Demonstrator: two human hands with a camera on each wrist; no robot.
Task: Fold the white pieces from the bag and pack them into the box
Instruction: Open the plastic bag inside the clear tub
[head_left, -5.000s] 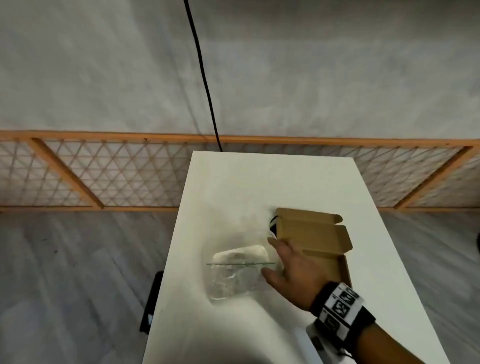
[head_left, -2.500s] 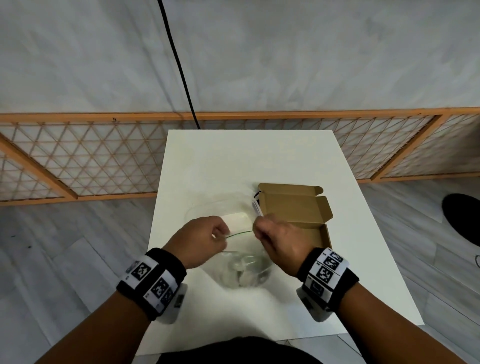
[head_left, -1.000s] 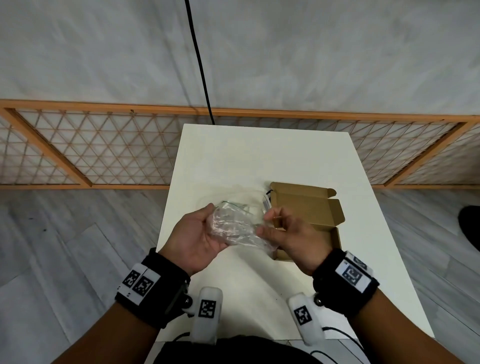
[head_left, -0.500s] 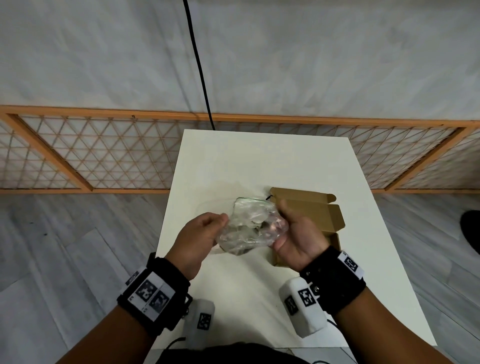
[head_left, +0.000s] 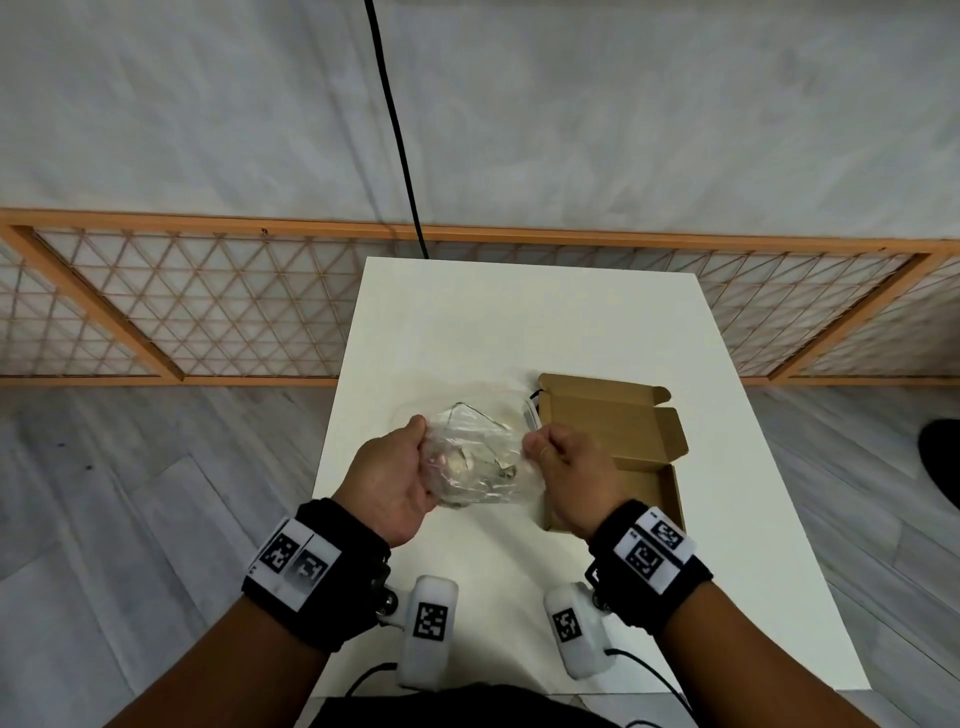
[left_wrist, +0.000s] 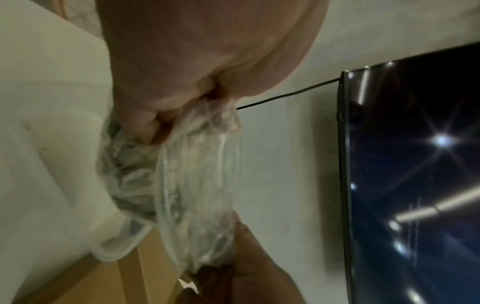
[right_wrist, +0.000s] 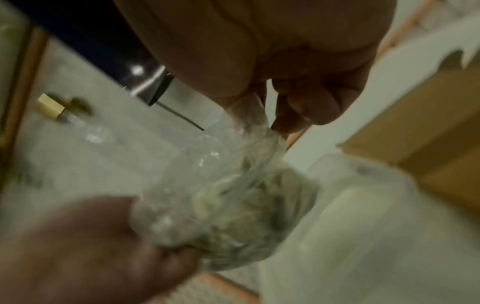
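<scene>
Left hand (head_left: 390, 484) and right hand (head_left: 570, 477) each pinch an edge of the clear bag (head_left: 477, 459), held above the table (head_left: 524, 322), just left of the box (head_left: 613, 436). Pull the mouth apart evenly w/ a light grip. Bag holds crumpled white pieces (right_wrist: 233, 207); box lies open, inside mostly hidden.

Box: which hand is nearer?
Right. The right hand hovers over the box's left edge; the left hand is farther left, across the bag.

Bright head view; dim, blurred wrist views.
</scene>
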